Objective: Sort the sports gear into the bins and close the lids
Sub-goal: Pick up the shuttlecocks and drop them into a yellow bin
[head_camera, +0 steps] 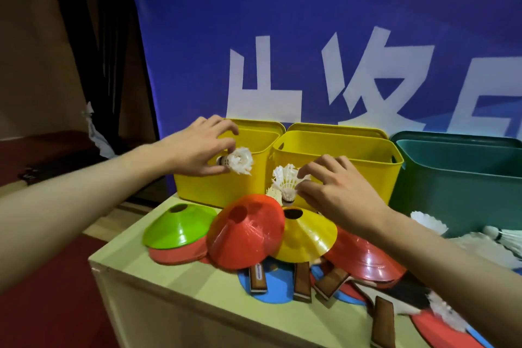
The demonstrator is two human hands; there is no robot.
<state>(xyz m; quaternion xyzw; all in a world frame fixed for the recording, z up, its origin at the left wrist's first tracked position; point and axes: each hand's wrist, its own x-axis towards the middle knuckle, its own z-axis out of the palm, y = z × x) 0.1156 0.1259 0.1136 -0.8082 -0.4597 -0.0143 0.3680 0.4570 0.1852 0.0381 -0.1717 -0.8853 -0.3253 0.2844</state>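
Step in hand: shuttlecocks to bins.

My left hand: fingers and thumb pinch one shuttlecock at the front rim of the left yellow bin, at the bench's back left corner.

My right hand: fingertips pinch a second shuttlecock in front of the middle yellow bin, above the cones.

Green bin: back right; more shuttlecocks lie before it. Paddles: front edge, under the cones.

Next, as I judge: carry each over a rim, then release. Lids all open.
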